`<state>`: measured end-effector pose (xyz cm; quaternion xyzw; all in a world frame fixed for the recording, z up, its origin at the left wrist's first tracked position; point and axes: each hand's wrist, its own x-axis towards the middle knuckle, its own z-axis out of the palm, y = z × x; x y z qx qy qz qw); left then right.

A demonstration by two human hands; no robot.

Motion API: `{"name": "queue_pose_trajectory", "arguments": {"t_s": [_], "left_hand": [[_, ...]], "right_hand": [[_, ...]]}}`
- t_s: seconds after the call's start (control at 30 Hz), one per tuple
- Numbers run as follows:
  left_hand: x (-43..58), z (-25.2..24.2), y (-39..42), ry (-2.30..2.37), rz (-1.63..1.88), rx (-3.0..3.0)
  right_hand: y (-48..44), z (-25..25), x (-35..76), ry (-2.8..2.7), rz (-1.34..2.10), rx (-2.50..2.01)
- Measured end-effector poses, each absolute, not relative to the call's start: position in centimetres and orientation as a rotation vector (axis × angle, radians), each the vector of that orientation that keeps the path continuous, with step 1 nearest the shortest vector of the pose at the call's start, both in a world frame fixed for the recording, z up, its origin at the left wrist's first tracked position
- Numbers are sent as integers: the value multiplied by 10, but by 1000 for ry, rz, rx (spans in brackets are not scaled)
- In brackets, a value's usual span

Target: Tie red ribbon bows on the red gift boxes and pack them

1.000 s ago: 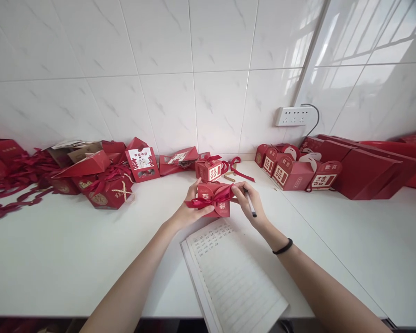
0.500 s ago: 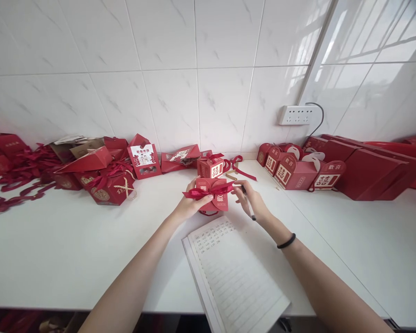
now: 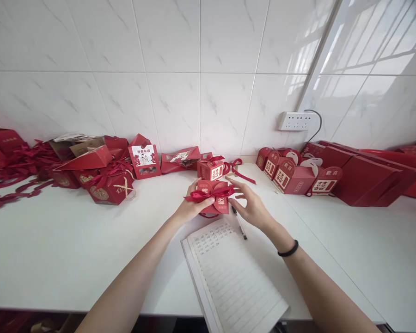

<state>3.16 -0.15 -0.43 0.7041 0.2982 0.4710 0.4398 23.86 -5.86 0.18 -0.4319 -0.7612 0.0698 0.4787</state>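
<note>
Forearms [image 3: 135, 273] angled inward; left hand [image 3: 189, 208] clasped, thumb [image 3: 205, 202] uppermost; right hand [image 3: 254, 210] curved, fingers [image 3: 243, 187] parted.

ok so the black-ended pen [image 3: 240, 224] is out of the right hand [image 3: 252, 208] now, lying by the notebook's [image 3: 239, 273] upper right edge.

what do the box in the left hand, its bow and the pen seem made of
Box: probably thin card, semi-matt, with cleanly cut flaps. Bow: likely satin ribbon, softly shiny and supple-looking. Pen: perhaps plastic, with a pale barrel and dark ends.
</note>
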Motion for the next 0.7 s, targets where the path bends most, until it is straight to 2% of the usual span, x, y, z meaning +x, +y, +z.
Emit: {"name": "queue_pose_trajectory", "arguments": {"t_s": [0.2,0.4,0.5,0.7], "left_hand": [[31,-4,-5,865,1161,1766],[30,-3,-11,681,1221,1866],[30,-2,-11,736,1253,1880],[32,-3,-6,923,1414,2034]], "right_hand": [[-59,-3,221,-1633,183,-1015],[-61,-2,216,-1427,388,-977],[-64,0,215,-1380,463,-941],[-72,1,210,-1475,200,-925]]}}
